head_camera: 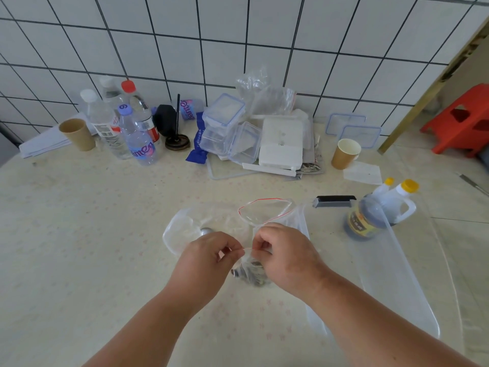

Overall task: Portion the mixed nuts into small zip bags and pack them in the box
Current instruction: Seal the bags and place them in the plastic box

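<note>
Rear wall (264, 35): white square tiles with dark grout lines, running the full width. Surface (92, 221): pale cream covering with a faint pink print, evenly lit, no hard shadows. At far right, a gold-coloured trim strip (423, 99) stands beside a red plastic stool (460, 123) on a pale floor (463, 205).

A purple cap (124, 109) shows a "6" — nothing else reads cleanly; the bottle label (142, 150) below is only partial letters.

red-lined zip bag (264, 213), orange stool (461, 123)
</note>
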The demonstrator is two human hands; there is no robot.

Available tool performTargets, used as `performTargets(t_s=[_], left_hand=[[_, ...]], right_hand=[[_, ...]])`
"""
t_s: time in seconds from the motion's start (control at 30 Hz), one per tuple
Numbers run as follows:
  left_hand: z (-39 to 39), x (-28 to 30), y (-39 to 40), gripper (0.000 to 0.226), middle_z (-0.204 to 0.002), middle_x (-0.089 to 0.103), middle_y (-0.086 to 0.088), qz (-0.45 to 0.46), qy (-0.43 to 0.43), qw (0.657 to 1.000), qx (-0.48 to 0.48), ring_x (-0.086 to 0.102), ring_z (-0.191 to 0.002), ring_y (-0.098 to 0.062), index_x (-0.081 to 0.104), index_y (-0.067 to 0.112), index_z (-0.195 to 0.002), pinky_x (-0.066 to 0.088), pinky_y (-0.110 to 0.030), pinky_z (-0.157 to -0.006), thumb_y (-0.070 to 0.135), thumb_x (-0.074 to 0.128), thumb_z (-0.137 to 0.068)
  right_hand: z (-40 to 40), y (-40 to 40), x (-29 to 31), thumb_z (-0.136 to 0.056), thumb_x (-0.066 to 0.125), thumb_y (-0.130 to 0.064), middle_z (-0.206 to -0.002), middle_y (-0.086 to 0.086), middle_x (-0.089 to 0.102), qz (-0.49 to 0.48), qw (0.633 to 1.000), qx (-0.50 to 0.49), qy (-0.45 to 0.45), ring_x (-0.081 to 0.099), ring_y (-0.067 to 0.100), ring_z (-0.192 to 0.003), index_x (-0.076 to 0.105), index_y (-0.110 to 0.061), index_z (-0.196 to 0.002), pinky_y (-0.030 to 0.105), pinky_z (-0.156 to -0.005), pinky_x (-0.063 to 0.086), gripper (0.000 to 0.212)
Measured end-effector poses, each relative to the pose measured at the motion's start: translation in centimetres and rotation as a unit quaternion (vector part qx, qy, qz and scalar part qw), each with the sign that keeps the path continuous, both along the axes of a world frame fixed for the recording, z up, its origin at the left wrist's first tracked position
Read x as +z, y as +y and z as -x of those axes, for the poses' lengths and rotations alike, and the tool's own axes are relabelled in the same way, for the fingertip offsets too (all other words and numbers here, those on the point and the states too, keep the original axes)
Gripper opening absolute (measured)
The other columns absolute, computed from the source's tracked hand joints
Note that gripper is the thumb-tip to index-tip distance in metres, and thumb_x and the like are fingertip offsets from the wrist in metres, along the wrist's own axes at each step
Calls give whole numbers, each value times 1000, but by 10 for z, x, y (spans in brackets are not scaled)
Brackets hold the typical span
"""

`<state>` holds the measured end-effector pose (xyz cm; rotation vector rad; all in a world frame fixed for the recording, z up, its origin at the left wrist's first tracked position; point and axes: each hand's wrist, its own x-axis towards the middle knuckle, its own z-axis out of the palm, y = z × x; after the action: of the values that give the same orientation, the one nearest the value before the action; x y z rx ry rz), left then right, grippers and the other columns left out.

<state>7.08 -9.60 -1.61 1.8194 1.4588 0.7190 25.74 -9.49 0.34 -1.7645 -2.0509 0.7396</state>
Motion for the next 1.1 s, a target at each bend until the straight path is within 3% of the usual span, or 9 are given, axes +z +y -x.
performTargets(t_s=[0.1,0.23,0.33,0.43,0.5,0.63,0.9,1.03,1.1], left_hand=[[1,-1,-2,24,-86,65,35,0,-1,1000,-4,60,-80,4,70,34,-75,42,-6,-68,18,78,-91],[2,-4,-3,27,-87,63,37,9,7,1000,6,58,-78,4,68,37,-74,42,-7,-68,20,77,-92],[2,-4,-2,29,-85,64,35,10,2,1000,12,58,-77,2,67,40,-73,42,-8,-67,20,77,-92],[1,-2,-2,29,-86,64,34,12,-1,1000,3,58,-77,0,67,40,-74,42,-9,-67,20,77,-92],[0,-2,-1,26,-86,65,33,14,-2,1000,2,58,-76,0,69,38,-75,42,-9,-67,20,76,-93],[0,-2,1,25,-86,65,29,22,-1,1000,15,57,-74,0,70,36,-75,42,-9,-65,20,76,-93],[-1,2,1,26,-85,65,32,21,6,1000,13,58,-75,1,70,36,-74,42,-8,-66,17,77,-91],[-2,3,1,27,-87,65,32,28,7,999,19,58,-76,2,69,36,-74,43,-8,-66,18,77,-92],[-1,3,2,29,-88,65,30,28,6,999,30,58,-75,1,68,38,-72,43,-8,-66,18,77,-92]], right_hand=[[0,1,-1,-78,74,-20,-70,-19,56,1,1000,-19,1,54,-1,-71,60,-32,-67,10,-59,37,21],[-3,1,-2,-78,77,-28,-78,-18,62,10,999,-37,14,56,-3,-76,66,-32,-72,6,-65,39,13],[-7,-2,-3,-78,75,-26,-79,-18,63,-5,999,-45,9,59,1,-79,67,-30,-74,12,-67,45,9],[-7,-3,-3,-80,72,-21,-74,-20,58,-12,999,-37,-9,58,6,-78,59,-32,-68,28,-69,51,20],[-7,-2,-4,-81,71,-20,-73,-20,56,-14,999,-32,-13,59,12,-80,58,-33,-69,32,-71,51,22],[-12,-2,-4,-83,72,-28,-82,-18,64,-7,999,-41,-1,62,8,-82,67,-28,-77,26,-74,51,8],[-19,-8,-2,-80,74,-19,-74,-17,63,-20,999,-46,-2,58,6,-78,67,-22,-73,22,-72,40,11],[-21,-7,-2,-80,77,-22,-77,-15,67,-25,998,-60,7,60,4,-78,70,-22,-74,11,-68,39,9],[-24,-7,0,-80,77,-21,-77,-14,68,-37,997,-63,6,61,4,-77,70,-22,-74,17,-73,45,9]])
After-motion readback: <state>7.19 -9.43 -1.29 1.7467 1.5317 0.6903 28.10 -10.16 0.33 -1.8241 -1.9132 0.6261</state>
